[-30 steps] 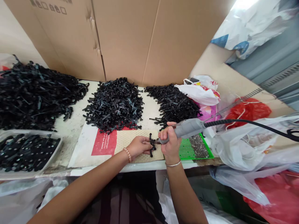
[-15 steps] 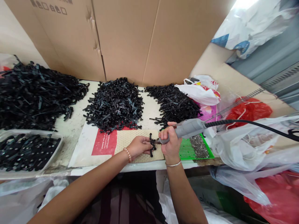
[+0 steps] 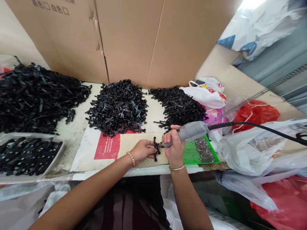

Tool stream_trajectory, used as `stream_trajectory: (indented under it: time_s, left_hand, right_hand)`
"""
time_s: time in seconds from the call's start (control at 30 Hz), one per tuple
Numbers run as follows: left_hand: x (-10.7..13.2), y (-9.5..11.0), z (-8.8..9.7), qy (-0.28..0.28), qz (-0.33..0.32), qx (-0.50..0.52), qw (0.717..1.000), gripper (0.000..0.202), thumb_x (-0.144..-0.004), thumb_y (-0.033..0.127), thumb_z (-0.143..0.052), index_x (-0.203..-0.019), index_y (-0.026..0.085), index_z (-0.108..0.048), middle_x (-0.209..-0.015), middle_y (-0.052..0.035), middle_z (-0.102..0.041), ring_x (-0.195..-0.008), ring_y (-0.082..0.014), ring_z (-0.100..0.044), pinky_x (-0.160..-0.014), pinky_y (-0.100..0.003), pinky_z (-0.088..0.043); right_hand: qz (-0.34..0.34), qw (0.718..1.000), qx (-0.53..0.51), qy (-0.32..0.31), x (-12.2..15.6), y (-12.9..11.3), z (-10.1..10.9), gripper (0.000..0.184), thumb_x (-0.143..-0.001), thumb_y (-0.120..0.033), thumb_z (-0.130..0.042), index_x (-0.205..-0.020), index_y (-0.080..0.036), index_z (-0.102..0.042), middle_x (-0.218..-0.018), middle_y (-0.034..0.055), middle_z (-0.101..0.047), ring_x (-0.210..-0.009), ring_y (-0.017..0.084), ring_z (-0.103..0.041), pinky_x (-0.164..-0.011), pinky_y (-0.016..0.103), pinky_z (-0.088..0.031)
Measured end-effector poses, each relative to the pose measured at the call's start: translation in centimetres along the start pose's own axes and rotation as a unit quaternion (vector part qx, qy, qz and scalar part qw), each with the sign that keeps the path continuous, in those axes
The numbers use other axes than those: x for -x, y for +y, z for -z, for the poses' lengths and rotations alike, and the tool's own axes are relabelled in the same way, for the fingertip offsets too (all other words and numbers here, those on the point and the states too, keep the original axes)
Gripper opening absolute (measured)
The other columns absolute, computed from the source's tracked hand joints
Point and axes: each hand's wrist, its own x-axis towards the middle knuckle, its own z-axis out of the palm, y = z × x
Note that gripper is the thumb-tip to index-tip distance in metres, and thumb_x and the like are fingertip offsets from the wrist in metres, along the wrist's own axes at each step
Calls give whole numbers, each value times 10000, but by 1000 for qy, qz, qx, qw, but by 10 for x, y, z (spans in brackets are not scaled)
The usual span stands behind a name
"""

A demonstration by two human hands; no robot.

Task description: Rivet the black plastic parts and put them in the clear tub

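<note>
Between the thumb and fingers of my left hand (image 3: 143, 149) is a small black jointed plastic part (image 3: 156, 155), held over the cream textured mat (image 3: 134, 138). My right hand (image 3: 174, 146) is wrapped round a grey electric screwdriver (image 3: 194, 131), tilted so that its tip meets the middle of the black part. What the tip touches there is too small to make out. Just right of that hand lies a green perforated tray (image 3: 191, 153), with many small metal screws (image 3: 205, 150) heaped on its right side.
Black parts lie in a large pile (image 3: 35, 95) at left, a middle pile (image 3: 120, 107) and a right pile (image 3: 183, 107). A clear plastic tub (image 3: 61, 150) holds more. Cardboard (image 3: 129, 41) stands behind. A black cable (image 3: 254, 125) and a spring (image 3: 254, 95) run right, past plastic bags (image 3: 254, 150).
My right hand and the electric screwdriver have shifted very slightly left. The black part and my left hand stay in place.
</note>
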Motion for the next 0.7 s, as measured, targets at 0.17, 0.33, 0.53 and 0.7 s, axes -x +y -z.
stream_trajectory:
  time_s: [0.17,0.33,0.53,0.7]
  left_hand:
    - [0,1,1,4,-1,0,1000,172,-646,59,-722,-799,122,-678,-679,-19,-683,-613,-104,-636,-585,-197,-541]
    - [-1,0,1,-7,3,3,1000,182,-625,103,-769,-778,114,-670,-668,-22,-673,-596,-103,-629,-569,-193,-534]
    - [-4,-1,0,5,6,3,1000,185,-597,91,-773,-749,115,-670,-622,-5,-651,-551,-97,-609,-549,-200,-528]
    - [-12,-5,-9,2,21,26,999,106,-587,23,-668,-607,123,-640,-548,7,-614,-487,-99,-593,-503,-207,-531]
  right_hand:
    - [4,999,32,-15,1,2,1,296,-757,-438,-695,-889,-228,-534,-465,-104,-395,-403,82,-360,-450,217,-350]
    - [3,999,44,-28,1,5,4,300,-766,-456,-693,-879,-234,-526,-468,-102,-389,-400,88,-355,-436,228,-342]
    - [-37,996,49,-63,-4,3,0,348,-709,-491,-735,-796,-233,-519,-426,-108,-385,-368,86,-344,-412,234,-317]
    - [-119,992,21,-30,-9,-7,2,283,-563,-316,-835,-660,-218,-588,-370,-69,-358,-326,74,-329,-395,277,-236]
